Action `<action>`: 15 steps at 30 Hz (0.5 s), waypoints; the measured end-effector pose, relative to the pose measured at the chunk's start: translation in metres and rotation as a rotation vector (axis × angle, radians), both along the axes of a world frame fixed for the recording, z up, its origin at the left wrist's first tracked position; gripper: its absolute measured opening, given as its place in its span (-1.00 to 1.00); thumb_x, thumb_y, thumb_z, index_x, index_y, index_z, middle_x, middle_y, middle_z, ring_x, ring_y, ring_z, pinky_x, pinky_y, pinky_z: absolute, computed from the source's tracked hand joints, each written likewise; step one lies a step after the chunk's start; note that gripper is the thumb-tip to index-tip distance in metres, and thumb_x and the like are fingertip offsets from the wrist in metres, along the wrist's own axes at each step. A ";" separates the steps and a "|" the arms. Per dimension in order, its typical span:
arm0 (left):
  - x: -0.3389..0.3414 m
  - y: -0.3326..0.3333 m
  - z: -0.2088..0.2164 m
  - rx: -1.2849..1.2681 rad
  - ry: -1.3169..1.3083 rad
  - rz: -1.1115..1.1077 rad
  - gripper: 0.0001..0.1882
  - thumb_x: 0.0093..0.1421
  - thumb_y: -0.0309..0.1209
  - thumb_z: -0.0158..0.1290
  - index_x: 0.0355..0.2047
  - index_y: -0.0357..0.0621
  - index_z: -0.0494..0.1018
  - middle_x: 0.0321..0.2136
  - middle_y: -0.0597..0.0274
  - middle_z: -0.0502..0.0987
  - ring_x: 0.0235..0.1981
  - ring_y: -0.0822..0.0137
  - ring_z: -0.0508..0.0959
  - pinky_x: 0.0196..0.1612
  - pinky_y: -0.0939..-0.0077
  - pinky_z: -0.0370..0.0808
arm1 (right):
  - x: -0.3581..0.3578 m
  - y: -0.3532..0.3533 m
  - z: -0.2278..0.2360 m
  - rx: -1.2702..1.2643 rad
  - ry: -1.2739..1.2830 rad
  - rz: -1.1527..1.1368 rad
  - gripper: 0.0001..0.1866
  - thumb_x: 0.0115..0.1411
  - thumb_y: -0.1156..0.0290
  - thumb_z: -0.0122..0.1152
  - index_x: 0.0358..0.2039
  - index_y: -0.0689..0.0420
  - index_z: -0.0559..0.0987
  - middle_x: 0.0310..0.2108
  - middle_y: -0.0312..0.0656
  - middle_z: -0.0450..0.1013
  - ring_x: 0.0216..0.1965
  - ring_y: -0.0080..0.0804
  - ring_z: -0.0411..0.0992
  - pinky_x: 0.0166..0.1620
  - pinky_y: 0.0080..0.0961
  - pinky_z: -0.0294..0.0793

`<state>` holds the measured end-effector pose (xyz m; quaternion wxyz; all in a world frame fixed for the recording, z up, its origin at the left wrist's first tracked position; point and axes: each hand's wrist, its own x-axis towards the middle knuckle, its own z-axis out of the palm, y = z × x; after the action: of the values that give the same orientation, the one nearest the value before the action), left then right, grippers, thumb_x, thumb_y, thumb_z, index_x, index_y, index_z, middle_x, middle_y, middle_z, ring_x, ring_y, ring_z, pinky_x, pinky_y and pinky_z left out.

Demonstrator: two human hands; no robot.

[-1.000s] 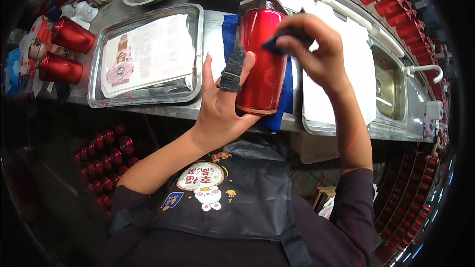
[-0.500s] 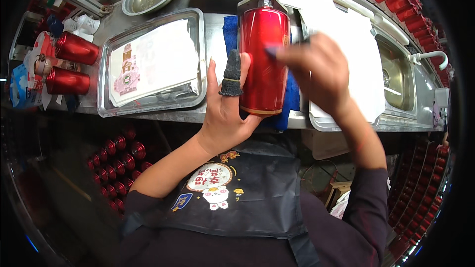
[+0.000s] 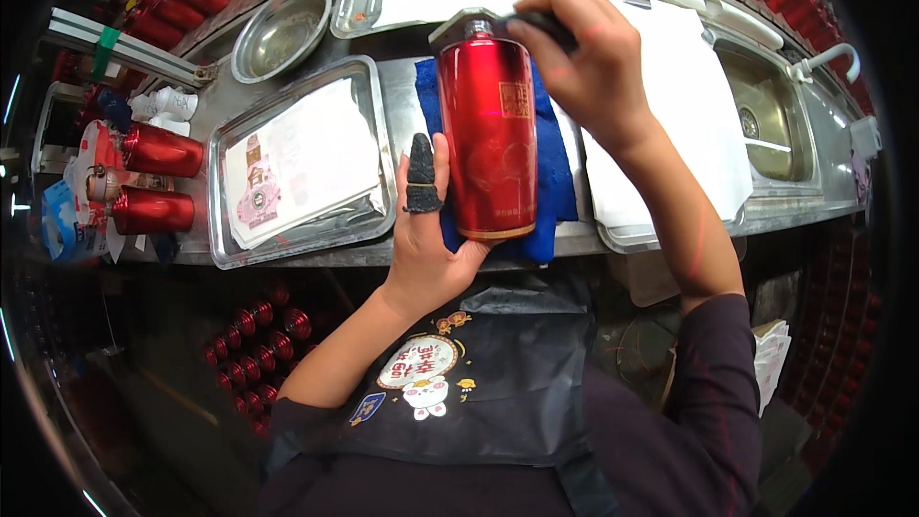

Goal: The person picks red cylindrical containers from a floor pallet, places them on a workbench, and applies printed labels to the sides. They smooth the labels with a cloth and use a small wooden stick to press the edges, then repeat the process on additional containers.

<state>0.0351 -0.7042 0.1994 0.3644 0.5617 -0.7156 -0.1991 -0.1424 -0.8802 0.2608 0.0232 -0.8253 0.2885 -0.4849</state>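
Observation:
A shiny red bottle [image 3: 483, 139] lies on its side over a blue cloth [image 3: 555, 158], its neck toward the far side. A gold square mark and pale line artwork show on its wall. At its left lower side my left hand [image 3: 433, 249] steadies it, thumb at the base and fingers up along the wall; one finger wears a black sleeve [image 3: 421, 172]. My right hand [image 3: 598, 67] is closed around a dark object [image 3: 550, 31] beside the bottle's neck; its kind cannot be made out. A grey angular holder [image 3: 464, 19] sits behind the neck.
Left stands a metal tray [image 3: 218, 251] with printed white sheets [image 3: 297, 158]; two red bottles [image 3: 153, 211] lie farther left. A metal bowl [image 3: 278, 33] and another tray [image 3: 359, 14] are at the back. White sheets [image 3: 661, 124] and a sink [image 3: 780, 158] with a tap are right.
My right hand has moved from the bottle's side up to its neck. The bottle has rolled, bringing its gold mark to the top. The view has shifted slightly.

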 end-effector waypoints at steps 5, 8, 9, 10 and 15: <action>0.005 0.004 -0.008 0.195 0.083 0.010 0.09 0.06 -0.23 0.38 0.41 -0.39 -0.04 0.36 -0.21 0.12 0.32 -0.27 0.18 0.35 0.03 0.12 | -0.025 0.088 -0.018 -0.098 0.087 0.382 -0.78 -0.12 0.59 0.36 -0.39 0.15 0.60 -0.58 -0.25 0.31 -0.55 -0.35 0.40 -0.50 -0.41 0.41; 0.009 0.005 -0.011 0.232 0.073 0.001 0.06 0.09 -0.22 0.35 0.41 -0.39 -0.05 0.40 -0.22 0.06 0.37 -0.30 0.10 0.40 -0.03 0.02 | -0.016 0.073 -0.015 0.226 -0.051 0.414 -0.85 0.01 0.55 0.37 -0.37 0.15 0.59 -0.57 -0.23 0.36 -0.56 -0.30 0.40 -0.46 -0.43 0.43; 0.008 0.005 -0.009 0.243 0.076 -0.015 0.05 0.11 -0.20 0.33 0.41 -0.39 -0.05 0.40 -0.22 0.06 0.37 -0.30 0.10 0.41 -0.07 -0.03 | -0.010 0.046 -0.019 0.359 -0.190 0.310 -0.86 0.03 0.54 0.36 -0.37 0.15 0.59 -0.56 -0.22 0.38 -0.54 -0.28 0.40 -0.45 -0.42 0.42; 0.007 0.005 -0.009 0.253 0.079 -0.034 0.04 0.13 -0.18 0.31 0.41 -0.39 -0.06 0.41 -0.22 0.06 0.37 -0.29 0.10 0.41 -0.11 -0.08 | -0.009 0.028 -0.022 0.478 -0.327 0.204 -0.88 0.04 0.53 0.35 -0.37 0.14 0.59 -0.55 -0.21 0.39 -0.53 -0.25 0.40 -0.44 -0.40 0.42; 0.022 -0.001 -0.020 0.138 -0.180 -0.173 -0.04 0.21 -0.13 0.23 0.41 -0.33 -0.03 0.38 -0.19 0.12 0.38 -0.23 0.12 0.39 -0.31 -0.36 | -0.037 0.074 -0.038 -0.180 0.025 0.331 -0.82 -0.03 0.55 0.40 -0.36 0.11 0.62 -0.59 -0.30 0.27 -0.57 -0.39 0.32 -0.50 -0.47 0.35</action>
<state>0.0567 -0.7055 0.1798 0.2410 0.5372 -0.7757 -0.2273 -0.1792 -0.8059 0.2228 0.0250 -0.8661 0.1043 -0.4882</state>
